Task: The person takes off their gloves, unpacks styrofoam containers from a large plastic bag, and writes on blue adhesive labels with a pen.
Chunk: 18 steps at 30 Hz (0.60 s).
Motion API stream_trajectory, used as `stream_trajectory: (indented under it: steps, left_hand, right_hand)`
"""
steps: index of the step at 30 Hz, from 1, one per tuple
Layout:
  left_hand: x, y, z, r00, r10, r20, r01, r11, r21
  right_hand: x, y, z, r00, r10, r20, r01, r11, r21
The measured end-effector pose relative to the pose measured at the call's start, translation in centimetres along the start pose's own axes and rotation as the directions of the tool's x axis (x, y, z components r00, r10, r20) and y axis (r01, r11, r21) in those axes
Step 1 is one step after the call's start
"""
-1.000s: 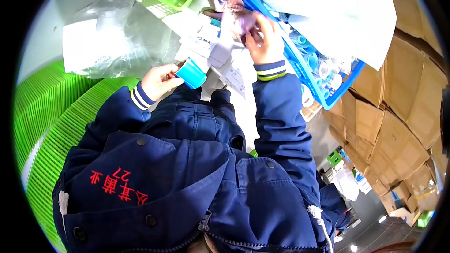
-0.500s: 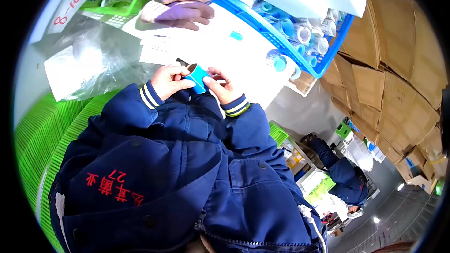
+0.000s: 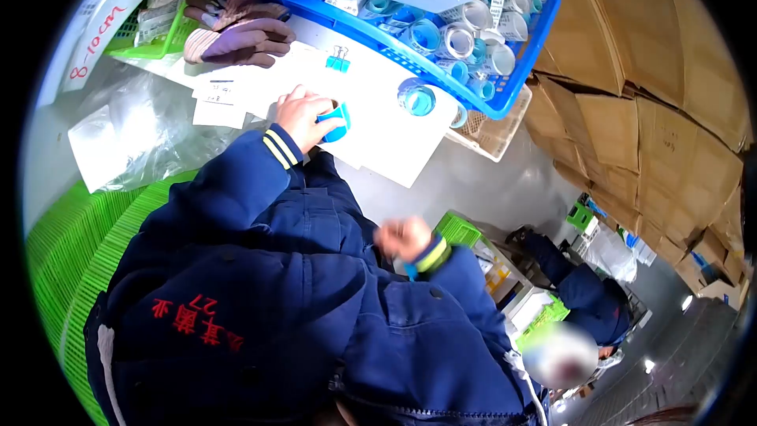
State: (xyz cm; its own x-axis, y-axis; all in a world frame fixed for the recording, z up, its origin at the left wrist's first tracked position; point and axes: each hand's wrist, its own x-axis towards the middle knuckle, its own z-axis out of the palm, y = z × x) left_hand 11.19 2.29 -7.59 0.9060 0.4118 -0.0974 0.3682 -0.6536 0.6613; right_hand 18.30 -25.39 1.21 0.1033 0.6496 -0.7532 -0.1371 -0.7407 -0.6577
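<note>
gripping blue roll [image 3: 337, 128] in left hand [image 3: 302, 120], fingers wrapped round its side, over near edge of white counter [image 3: 394, 146]. right hand [image 3: 404, 238] low, in front of jacket [image 3: 268, 292], fingers curled; too blurred to tell whether they hold anything. risk: lax or lopsided grip could let roll slip over counter edge. careless reach could knock spare roll [image 3: 420, 101], standing near blue basket [image 3: 371, 36]. left cuff could drag paper slip [image 3: 221, 102].
</note>
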Motion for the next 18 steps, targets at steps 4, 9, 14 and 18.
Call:
stream_trajectory:
  steps: [4, 9, 14, 18]
  left_hand:
    - [0.0, 0.3, 1.2, 0.998, -0.019, -0.057, 0.022, 0.999, 0.045]
    - [-0.3, 1.3, 1.4, 0.954, 0.175, -0.245, -0.107, 0.958, 0.268]
    - [-0.2, 0.6, 1.6, 0.887, 0.233, -0.399, -0.047, 0.905, 0.422]
    - [-0.5, 0.6, 1.9, 0.903, 0.218, -0.371, -0.046, 0.906, 0.421]
  right_hand:
    - [-4.3, 6.4, 4.2, 0.950, 0.294, -0.109, -0.270, 0.594, -0.758]
    - [-3.5, 8.4, 2.9, 0.979, -0.126, -0.158, -0.028, 0.692, -0.722]
    - [-4.6, 5.9, 1.3, 0.954, -0.295, -0.046, 0.227, 0.819, -0.527]
    - [-3.6, 6.6, 2.3, 0.935, -0.327, -0.138, 0.084, 0.581, -0.810]
